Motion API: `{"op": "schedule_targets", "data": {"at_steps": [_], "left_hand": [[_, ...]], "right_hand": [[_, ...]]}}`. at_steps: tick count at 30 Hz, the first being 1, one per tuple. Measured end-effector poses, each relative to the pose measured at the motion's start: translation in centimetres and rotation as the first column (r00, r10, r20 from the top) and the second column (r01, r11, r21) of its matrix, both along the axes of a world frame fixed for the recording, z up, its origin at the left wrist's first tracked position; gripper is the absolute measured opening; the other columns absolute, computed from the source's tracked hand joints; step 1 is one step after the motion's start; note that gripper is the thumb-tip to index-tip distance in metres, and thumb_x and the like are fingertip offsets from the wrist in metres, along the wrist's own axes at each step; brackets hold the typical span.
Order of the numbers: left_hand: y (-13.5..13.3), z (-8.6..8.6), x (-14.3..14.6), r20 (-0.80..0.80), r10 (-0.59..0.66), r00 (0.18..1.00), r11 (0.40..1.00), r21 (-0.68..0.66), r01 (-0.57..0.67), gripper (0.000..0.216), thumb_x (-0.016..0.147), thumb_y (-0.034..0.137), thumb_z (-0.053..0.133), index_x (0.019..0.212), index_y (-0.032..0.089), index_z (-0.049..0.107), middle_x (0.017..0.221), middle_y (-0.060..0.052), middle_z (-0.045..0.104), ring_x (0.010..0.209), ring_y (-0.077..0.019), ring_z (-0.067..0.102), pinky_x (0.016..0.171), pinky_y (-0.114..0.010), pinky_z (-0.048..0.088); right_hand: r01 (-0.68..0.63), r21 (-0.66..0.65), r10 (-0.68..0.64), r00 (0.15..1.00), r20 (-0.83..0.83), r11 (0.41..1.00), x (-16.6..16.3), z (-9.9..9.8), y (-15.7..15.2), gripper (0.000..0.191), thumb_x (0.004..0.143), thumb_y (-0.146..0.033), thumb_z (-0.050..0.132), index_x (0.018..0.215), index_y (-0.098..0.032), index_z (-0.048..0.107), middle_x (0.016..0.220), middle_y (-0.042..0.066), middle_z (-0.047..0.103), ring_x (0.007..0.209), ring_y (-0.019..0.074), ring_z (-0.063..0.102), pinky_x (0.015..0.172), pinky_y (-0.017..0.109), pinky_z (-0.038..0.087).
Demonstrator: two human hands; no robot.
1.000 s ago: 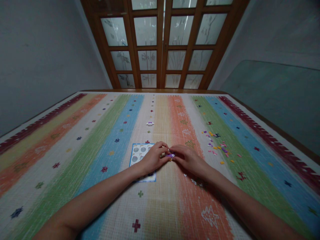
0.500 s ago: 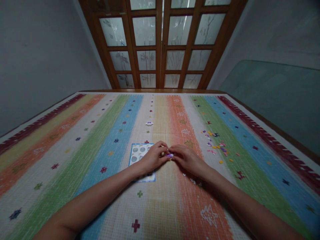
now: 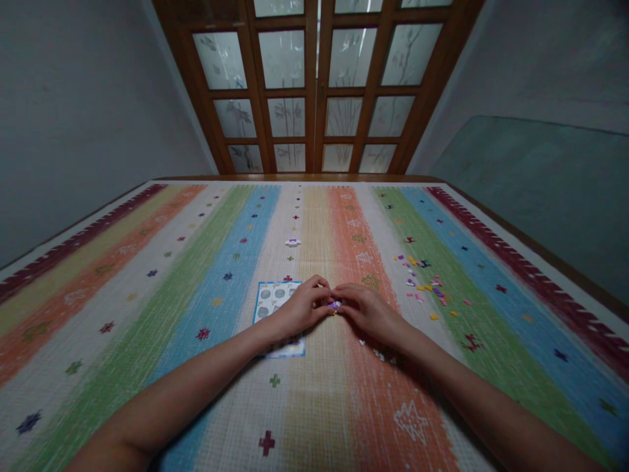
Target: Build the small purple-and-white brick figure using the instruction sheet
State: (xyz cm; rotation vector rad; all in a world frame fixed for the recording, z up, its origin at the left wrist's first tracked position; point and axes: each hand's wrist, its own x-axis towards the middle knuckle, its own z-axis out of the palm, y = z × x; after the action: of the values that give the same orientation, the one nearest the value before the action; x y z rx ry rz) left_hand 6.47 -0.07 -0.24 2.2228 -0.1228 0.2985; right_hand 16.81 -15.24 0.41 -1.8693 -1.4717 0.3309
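Both of my hands meet over the middle of the table, their fingertips closed around a small purple-and-white toy-brick piece (image 3: pixel 335 305). My left hand (image 3: pixel 307 304) pinches it from the left, and my right hand (image 3: pixel 366 307) grips it from the right. A bit of yellow shows just under the piece. The fingers cover most of it, so its full shape is hidden. Partly beneath my left hand and wrist lies an instruction sheet (image 3: pixel 264 295) with a blue border and round grey pictures.
Loose yellow, pink, purple and white bricks (image 3: pixel 435 290) are scattered to the right. Small white pieces (image 3: pixel 381 355) lie beside my right wrist. Farther back sits a white-and-purple assembled piece (image 3: pixel 293 242). A striped cloth (image 3: pixel 324 406) covers the table; wooden glazed doors (image 3: pixel 317 124) stand behind.
Both hands stay in nearly the same place with the small piece between their fingertips. The whole view has shifted very slightly; nothing else visibly differs.
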Motion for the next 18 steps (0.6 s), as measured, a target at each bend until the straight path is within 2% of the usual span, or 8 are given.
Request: {"op": "schedule_targets", "data": {"at_steps": [5, 12, 15, 18], "left_hand": [[0.4, -0.3, 0.0, 0.004, -0.006, 1.0, 1.0, 0.025, 0.005, 0.005, 0.079, 0.018, 0.065, 0.075, 0.015, 0.064, 0.089, -0.004, 0.054, 0.079, -0.0139, 0.053, 0.072, -0.027, 0.044], [0.7, -0.4, -0.2, 0.024, -0.006, 1.0, 1.0, 0.027, 0.006, 0.006, 0.081, 0.02, 0.061, 0.082, 0.016, 0.066, 0.092, -0.005, 0.056, 0.08, -0.0143, 0.055, 0.071, -0.027, 0.045], [0.6, -0.5, -0.2, 0.034, 0.025, 0.999, 0.999, 0.019, -0.026, 0.006, 0.08, 0.018, 0.062, 0.083, 0.016, 0.067, 0.093, -0.006, 0.057, 0.08, -0.0145, 0.055, 0.07, -0.028, 0.045], [0.5, -0.6, -0.2, 0.024, 0.037, 0.999, 0.999, 0.007, -0.037, 0.008, 0.078, 0.017, 0.063, 0.084, 0.015, 0.068, 0.093, -0.006, 0.058, 0.078, -0.0141, 0.055, 0.069, -0.027, 0.045]], "right_hand": [[0.009, -0.012, -0.009, 1.0, -0.008, 1.0, 0.1, 0.1, 0.0, 0.014, 0.082, -0.012, 0.058, 0.092, -0.016, 0.068, 0.095, 0.009, 0.069, 0.09, 0.0197, 0.062, 0.082, 0.033, 0.047], [-0.006, -0.052, 0.005, 0.999, -0.032, 0.999, 0.2, 0.6, -0.2, 0.016, 0.081, -0.014, 0.06, 0.094, -0.018, 0.068, 0.096, 0.008, 0.069, 0.09, 0.0195, 0.063, 0.08, 0.032, 0.048], [0.095, -0.05, -0.098, 0.994, -0.056, 0.994, 1.4, 1.2, -0.8, 0.021, 0.08, -0.014, 0.06, 0.099, -0.018, 0.067, 0.097, 0.008, 0.07, 0.086, 0.0188, 0.065, 0.077, 0.031, 0.05], [0.229, -0.041, -0.23, 0.973, -0.001, 0.972, 2.9, 1.5, -1.4, 0.018, 0.082, -0.014, 0.056, 0.096, -0.015, 0.068, 0.091, 0.01, 0.071, 0.077, 0.0173, 0.066, 0.072, 0.03, 0.05]]}}
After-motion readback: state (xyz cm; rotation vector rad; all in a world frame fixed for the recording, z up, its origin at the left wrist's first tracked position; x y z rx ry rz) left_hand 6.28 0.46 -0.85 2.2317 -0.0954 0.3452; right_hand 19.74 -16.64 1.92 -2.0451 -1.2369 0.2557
